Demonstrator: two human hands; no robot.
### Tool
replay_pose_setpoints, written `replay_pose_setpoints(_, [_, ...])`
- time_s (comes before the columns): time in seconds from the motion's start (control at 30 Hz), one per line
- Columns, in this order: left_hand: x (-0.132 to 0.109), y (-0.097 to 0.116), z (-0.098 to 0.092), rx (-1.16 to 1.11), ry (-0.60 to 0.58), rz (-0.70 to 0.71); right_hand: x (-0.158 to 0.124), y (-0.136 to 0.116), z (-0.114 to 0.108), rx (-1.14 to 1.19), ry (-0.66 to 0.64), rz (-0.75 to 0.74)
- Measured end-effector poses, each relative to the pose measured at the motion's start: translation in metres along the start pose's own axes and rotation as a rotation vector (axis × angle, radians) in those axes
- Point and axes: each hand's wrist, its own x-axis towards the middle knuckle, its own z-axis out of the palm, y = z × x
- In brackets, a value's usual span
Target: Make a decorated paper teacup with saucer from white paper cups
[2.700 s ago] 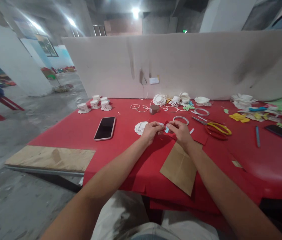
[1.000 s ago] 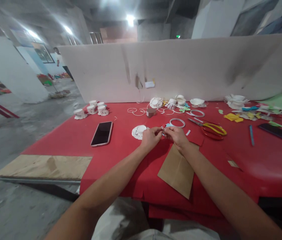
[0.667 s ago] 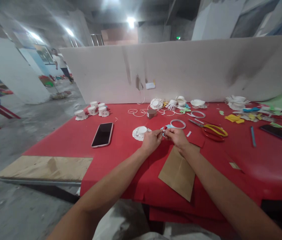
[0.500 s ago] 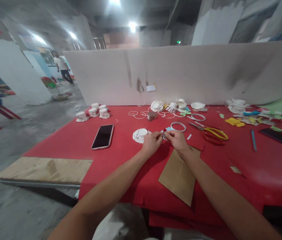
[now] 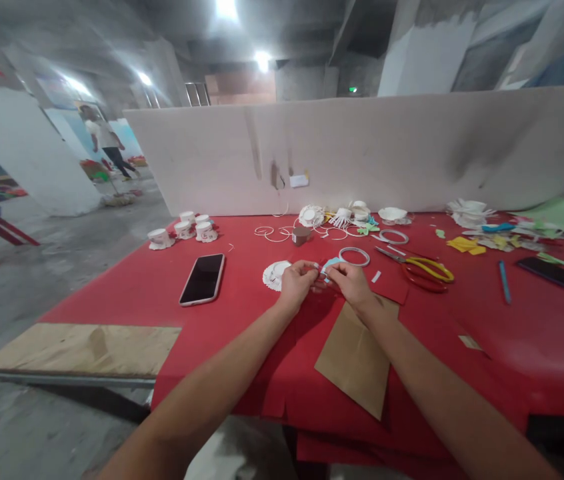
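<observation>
My left hand (image 5: 298, 285) and my right hand (image 5: 349, 280) meet over the red-covered table, fingertips pinched close together. Between them is something small that I cannot make out; the fingers hide most of it. Just behind the fingertips shows a light blue piece (image 5: 333, 263). Beside my left hand lies a white fringed paper cup (image 5: 275, 275), partly covered by the hand. A roll of white tape (image 5: 355, 256) lies beyond my right hand, and a small white strip (image 5: 377, 276) is to its right. Under my right forearm rests a brown paper sheet (image 5: 355, 353).
A phone (image 5: 203, 280) lies at left, with several white cups (image 5: 185, 230) behind it. Yellow-and-red-handled scissors (image 5: 427, 270), a blue pen (image 5: 505, 281) and a dark phone (image 5: 559, 279) are at right. Paper scraps (image 5: 467, 245) lie before the pale upright board (image 5: 362, 153). A person (image 5: 107, 140) walks at far left.
My left hand has moved slightly left and its fingertips have parted a little from the right ones. It now covers more of the fringed cup. The person in the background has moved left.
</observation>
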Motion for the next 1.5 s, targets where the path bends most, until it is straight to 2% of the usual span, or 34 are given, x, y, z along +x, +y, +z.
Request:
replay_pose_setpoints(0.33, [0.001, -0.001, -0.002, 0.003, -0.012, -0.028, -0.002, -0.01, -0.001, 0.233, -0.111, 0.231])
replay_pose_setpoints(0.63, [-0.001, -0.002, -0.001, 0.012, -0.095, 0.002, 0.003, -0.001, -0.003, 0.284, -0.079, 0.198])
replay_pose_setpoints(1.03, [-0.001, -0.005, 0.0, 0.246, 0.02, 0.168, 0.0, -0.005, 0.003, 0.321, -0.075, 0.163])
replay_pose_setpoints(1.13, [-0.004, -0.004, -0.002, 0.498, 0.042, 0.288, 0.001, -0.003, 0.003, 0.335, -0.061, 0.159])
replay_pose_setpoints(1.23, [-0.006, -0.003, -0.005, 0.918, 0.065, 0.515, 0.002, 0.0, 0.003, 0.306, -0.064, 0.146])
replay_pose_setpoints(1.33, [-0.009, -0.001, -0.007, 1.274, 0.03, 0.691, 0.005, 0.005, 0.002, 0.303, -0.067, 0.166])
replay_pose_setpoints(1.43, [-0.013, 0.001, -0.006, 1.496, -0.022, 0.751, 0.007, 0.007, 0.001, 0.339, -0.074, 0.19])
replay_pose_setpoints(1.5, [-0.015, 0.002, -0.004, 1.556, -0.044, 0.763, 0.007, 0.007, 0.0, 0.365, -0.075, 0.193])
